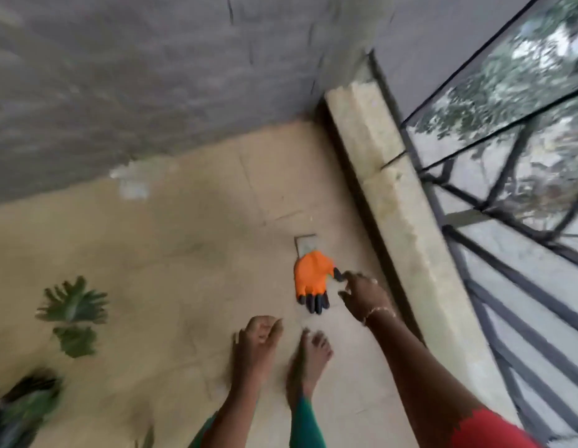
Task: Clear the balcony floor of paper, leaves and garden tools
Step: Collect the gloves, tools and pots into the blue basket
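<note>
Right hand [365,294]: arm extended downward, fingers spread and slightly bent, holding nothing. Fingertips sit just beside the black thumb tip of the glove [313,279]; blur prevents confirming contact. Left hand [256,337]: hangs loosely curled, empty, nearer the body. The glove lies flat on the floor [200,253], orange with black pointed fingertips, its cuff over a small pale square [305,243]. Lobed green leaves [72,305] lie well to the left. The floor is smooth tan tile.

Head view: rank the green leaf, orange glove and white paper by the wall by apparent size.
1. green leaf
2. orange glove and white paper: about alike; the paper is blurred and farther off, so I leave them unranked.
</note>
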Demonstrator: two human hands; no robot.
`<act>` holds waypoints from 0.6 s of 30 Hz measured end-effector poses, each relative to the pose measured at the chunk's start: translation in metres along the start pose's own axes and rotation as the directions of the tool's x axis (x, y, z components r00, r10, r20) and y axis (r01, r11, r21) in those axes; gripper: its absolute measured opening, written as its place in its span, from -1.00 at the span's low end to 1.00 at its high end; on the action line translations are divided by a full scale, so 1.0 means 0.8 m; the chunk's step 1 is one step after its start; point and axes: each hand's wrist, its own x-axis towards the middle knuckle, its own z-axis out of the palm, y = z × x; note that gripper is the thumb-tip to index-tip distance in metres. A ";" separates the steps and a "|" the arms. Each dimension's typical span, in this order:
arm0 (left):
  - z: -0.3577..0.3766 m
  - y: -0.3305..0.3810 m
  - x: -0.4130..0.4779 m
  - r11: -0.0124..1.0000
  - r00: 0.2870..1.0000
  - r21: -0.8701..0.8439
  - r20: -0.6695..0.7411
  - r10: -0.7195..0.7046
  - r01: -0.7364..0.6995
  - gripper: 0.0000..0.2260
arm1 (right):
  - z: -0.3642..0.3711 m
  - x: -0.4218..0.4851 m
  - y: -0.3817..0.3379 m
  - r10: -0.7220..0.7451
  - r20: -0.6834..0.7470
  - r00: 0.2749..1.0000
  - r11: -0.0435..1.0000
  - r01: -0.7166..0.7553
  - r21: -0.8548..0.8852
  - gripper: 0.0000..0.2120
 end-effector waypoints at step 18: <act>0.058 -0.027 0.080 0.889 0.969 0.402 -0.019 0.246 -0.218 -0.72 | 0.164 0.243 0.010 0.144 -0.066 0.987 0.990 -0.144 0.001 -0.72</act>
